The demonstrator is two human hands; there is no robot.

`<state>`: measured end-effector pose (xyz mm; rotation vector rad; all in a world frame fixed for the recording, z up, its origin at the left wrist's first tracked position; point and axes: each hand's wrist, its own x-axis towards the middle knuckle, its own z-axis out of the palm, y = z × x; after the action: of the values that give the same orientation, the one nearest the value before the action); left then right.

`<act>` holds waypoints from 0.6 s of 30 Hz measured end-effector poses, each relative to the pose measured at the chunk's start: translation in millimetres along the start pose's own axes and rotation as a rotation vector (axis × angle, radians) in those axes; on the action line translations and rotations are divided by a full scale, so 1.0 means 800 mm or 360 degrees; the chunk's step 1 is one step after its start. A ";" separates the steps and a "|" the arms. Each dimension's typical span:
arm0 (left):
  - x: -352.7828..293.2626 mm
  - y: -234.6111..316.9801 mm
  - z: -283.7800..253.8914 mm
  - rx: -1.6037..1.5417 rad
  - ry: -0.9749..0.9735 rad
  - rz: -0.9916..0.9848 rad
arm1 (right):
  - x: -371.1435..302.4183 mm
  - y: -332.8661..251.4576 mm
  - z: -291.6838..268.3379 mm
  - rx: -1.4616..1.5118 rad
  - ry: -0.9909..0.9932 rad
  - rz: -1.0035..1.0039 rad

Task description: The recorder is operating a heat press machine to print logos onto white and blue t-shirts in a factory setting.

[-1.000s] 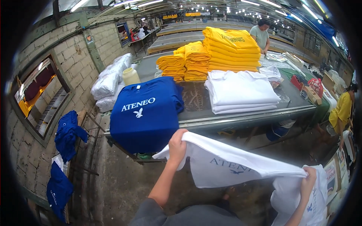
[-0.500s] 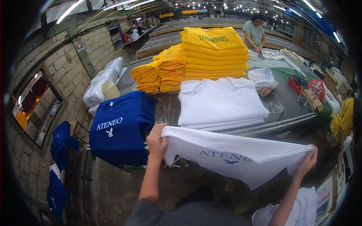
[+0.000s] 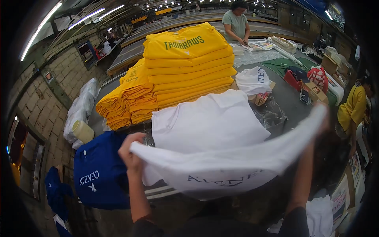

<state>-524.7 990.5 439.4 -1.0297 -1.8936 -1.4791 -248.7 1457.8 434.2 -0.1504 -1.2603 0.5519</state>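
Observation:
A white T-shirt point(image 3: 221, 173) with dark printed lettering hangs stretched between my hands, its middle sagging and partly smeared by motion. My left hand point(image 3: 132, 153) is closed on one end of it, beside the blue shirts. The other end is gripped by my right hand point(image 3: 323, 118), raised higher and blurred, partly behind the cloth. Just beyond the held shirt lies a stack of white shirts point(image 3: 205, 122), laid flat on the table. To the left of my left hand, blue shirts point(image 3: 100, 166) with white print drape over the table's edge.
A tall pile of folded yellow shirts point(image 3: 189, 63) stands behind the white stack. A pale plastic container point(image 3: 83, 131) and plastic-wrapped bundles point(image 3: 81, 106) are at left. Further right lie a bundled white shirt point(image 3: 252, 81) and a red box point(image 3: 294, 79). Two people work beyond.
My right hand has risen, lifting its end of the white T-shirt. The cloth has swung up toward the white stack. My view has shifted, so the table appears nearer.

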 end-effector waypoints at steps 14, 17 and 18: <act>0.010 -0.243 0.104 0.0849 -0.0562 -0.0434 | -0.181 0.192 0.220 -0.1228 -0.1299 0.0515; 0.008 -0.206 0.074 0.0761 -0.0320 -0.0307 | -0.161 0.157 0.166 -0.1156 -0.0847 0.0639; 0.002 -0.189 0.056 0.0611 -0.0238 -0.0357 | -0.153 0.133 0.145 -0.1088 -0.0740 0.0447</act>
<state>-646.9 1016.5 343.1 -0.7856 -2.3470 -1.1078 -413.7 1469.8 322.7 -0.8177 -1.8662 0.3821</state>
